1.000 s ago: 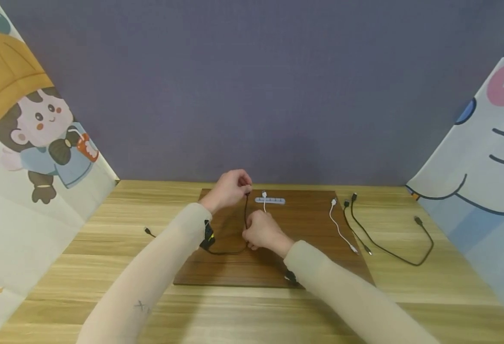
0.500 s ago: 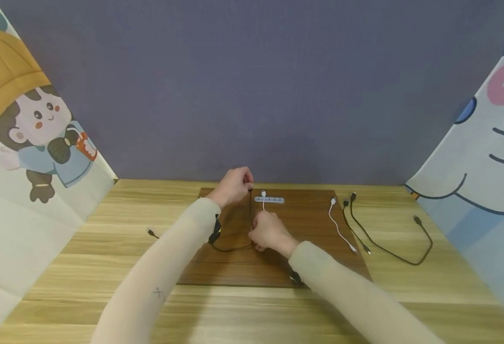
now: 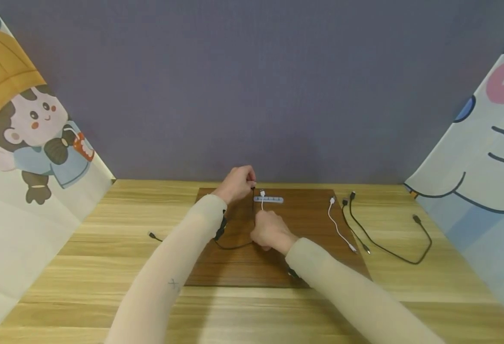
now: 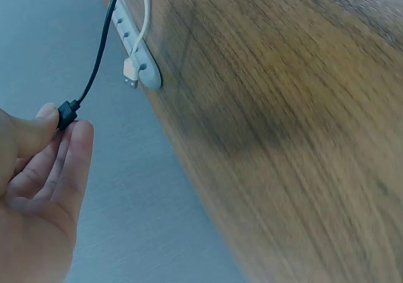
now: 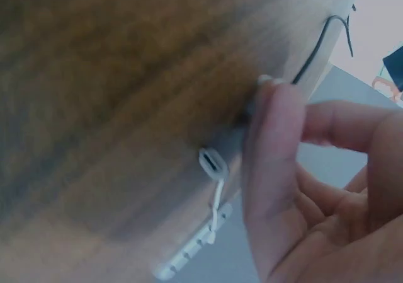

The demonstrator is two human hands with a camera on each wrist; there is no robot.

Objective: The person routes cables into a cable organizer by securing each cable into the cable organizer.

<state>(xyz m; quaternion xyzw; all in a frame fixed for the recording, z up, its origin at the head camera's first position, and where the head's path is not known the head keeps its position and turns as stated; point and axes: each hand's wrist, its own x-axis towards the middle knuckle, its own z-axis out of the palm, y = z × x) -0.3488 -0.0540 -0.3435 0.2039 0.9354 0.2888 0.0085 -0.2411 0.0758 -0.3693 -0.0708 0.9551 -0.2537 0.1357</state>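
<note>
At the back of the brown board, my left hand [image 3: 236, 184] pinches the plug end of a black USB cable [image 4: 94, 69] between thumb and fingers. Nearer to me, my right hand [image 3: 272, 231] holds the same cable partway along, its fingertips partly hiding it in the right wrist view. The cable runs taut between both hands, then curves left across the board. Just right of the plug, a pale slotted cable clip [image 3: 274, 199] sits along the board's far edge. A white USB cable [image 4: 147, 18] lies in its end slot; its small connector [image 5: 213, 163] shows beside my right hand.
The brown board [image 3: 308, 224] lies on a light wooden table [image 3: 118, 258]. To the right are a short white cable [image 3: 337, 224], a short black cable [image 3: 353, 229] and a longer black cable [image 3: 389, 252]. A dark wall panel [image 3: 252, 95] rises behind.
My left hand has moved a little to the right with the plug, closer to the clip. The right hand has shifted slightly right too, still holding the black cable.
</note>
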